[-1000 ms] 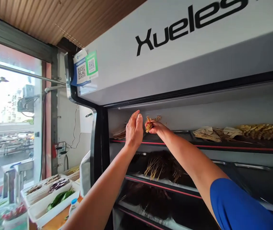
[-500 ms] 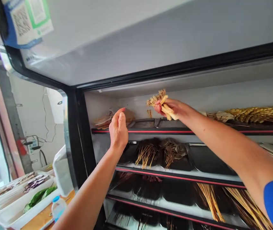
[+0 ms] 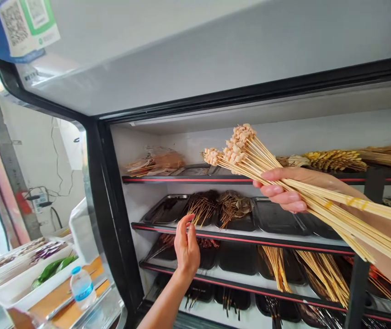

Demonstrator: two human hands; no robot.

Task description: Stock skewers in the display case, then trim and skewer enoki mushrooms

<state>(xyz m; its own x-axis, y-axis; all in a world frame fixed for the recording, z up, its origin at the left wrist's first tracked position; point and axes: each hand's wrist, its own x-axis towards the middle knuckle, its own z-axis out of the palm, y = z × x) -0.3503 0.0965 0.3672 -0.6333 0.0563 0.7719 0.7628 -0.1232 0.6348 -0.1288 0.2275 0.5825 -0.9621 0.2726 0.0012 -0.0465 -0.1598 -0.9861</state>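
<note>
My right hand [image 3: 282,194] is closed round a bundle of bamboo skewers [image 3: 335,203]. Small pale pink pieces [image 3: 239,141] sit on their far ends, which point up and to the left, while the bare sticks run back past my wrist to the right. The bundle is in front of the cabinet's upper shelf [image 3: 188,179]. Lower and to the left, my left hand [image 3: 186,249] holds nothing, its fingers loosely bent and the thumb apart. It hovers in front of the middle shelves, near dark skewers [image 3: 202,208] on a tray.
Black trays [image 3: 275,214] line the shelves, several with skewers. Yellow skewered food [image 3: 334,161] lies on the upper shelf. A black upright post [image 3: 361,274] stands at right. To the left are a water bottle [image 3: 83,288], white bins [image 3: 13,292] and the cabinet's side frame [image 3: 104,205].
My right hand has moved right and down, and the whole bundle of skewers now shows. My left hand has dropped from the upper shelf to the middle shelves. The view has shifted slightly.
</note>
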